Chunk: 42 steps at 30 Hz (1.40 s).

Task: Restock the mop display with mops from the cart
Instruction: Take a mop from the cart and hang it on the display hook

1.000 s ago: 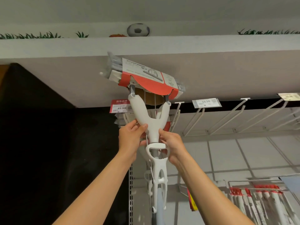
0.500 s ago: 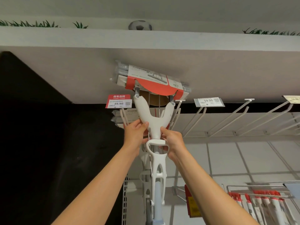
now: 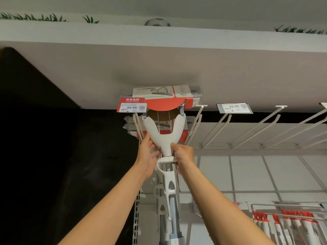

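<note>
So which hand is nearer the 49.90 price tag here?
Left. The left hand grips the mop's white yoke almost directly below the 49.90 price tag; the right hand holds the yoke's other side, further right.

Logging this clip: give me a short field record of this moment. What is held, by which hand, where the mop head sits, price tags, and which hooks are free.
held item: white mop, head up
left hand: grips the fork-shaped yoke from the left
right hand: grips the neck from the right, by the ring collar
mop head: red and white card sleeve, close under the shelf overhang; whether it hangs on the hook cannot be told
tag at this hook: 49.90 tag
next tag: 59.50 tag
free hooks: bare hooks to the right
below right: red-topped packaged items, blurred
</note>
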{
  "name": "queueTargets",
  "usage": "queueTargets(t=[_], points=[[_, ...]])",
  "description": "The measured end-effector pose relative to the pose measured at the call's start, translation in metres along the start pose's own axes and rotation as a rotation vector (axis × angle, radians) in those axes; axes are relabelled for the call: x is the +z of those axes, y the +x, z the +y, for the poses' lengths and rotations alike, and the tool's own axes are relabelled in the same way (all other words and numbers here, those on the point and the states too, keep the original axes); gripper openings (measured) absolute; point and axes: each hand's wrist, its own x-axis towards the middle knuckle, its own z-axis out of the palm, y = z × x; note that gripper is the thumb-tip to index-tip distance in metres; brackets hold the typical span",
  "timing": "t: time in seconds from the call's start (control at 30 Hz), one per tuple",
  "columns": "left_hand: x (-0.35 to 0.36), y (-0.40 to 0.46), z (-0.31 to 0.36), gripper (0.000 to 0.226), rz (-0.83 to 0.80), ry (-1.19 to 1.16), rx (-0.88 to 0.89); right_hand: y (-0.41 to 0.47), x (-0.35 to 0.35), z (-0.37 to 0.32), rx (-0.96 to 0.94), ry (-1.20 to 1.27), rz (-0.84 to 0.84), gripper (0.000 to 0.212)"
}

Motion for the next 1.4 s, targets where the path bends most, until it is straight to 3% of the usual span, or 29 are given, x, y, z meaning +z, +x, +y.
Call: queueTargets(t=[0.1, 0.3, 0.73, 0.97, 1.07, 1.17, 1.3, 1.4], points=[[-0.008, 0.004, -0.009, 0.030, 0.012, -0.010, -0.034, 0.002, 0.004, 0.014, 0.017, -0.006, 0.022, 0.013], [-0.026, 0.006, -0.026, 0.054, 0.027, -0.043, -0.119, 0.008, 0.011, 0.048, 0.019, -0.062, 0.082, 0.021], [-0.054, 0.015, -0.071, 0.028, 0.014, -0.035, -0.140, 0.017, 0.006, 0.115, 0.016, -0.021, 0.163, 0.026], [-0.069, 0.017, -0.082, 0.037, 0.003, 0.035, -0.096, 0.022, 0.008, 0.138, -0.032, 0.017, 0.167, 0.019], [-0.076, 0.011, -0.091, 0.038, -0.027, 0.116, -0.118, 0.021, 0.005, 0.145, -0.085, -0.030, 0.141, 0.014], [-0.083, 0.002, -0.107, 0.019, -0.056, 0.246, -0.109, 0.016, 0.000, 0.151, -0.133, -0.114, 0.098, 0.023], [-0.093, -0.002, -0.121, 0.022, -0.046, 0.472, -0.006, 0.004, -0.014, 0.161, -0.190, -0.026, -0.010, 0.017], [-0.101, -0.006, -0.123, 0.018, -0.035, 0.482, 0.014, -0.007, -0.028, 0.168, -0.199, -0.017, -0.097, 0.021]])
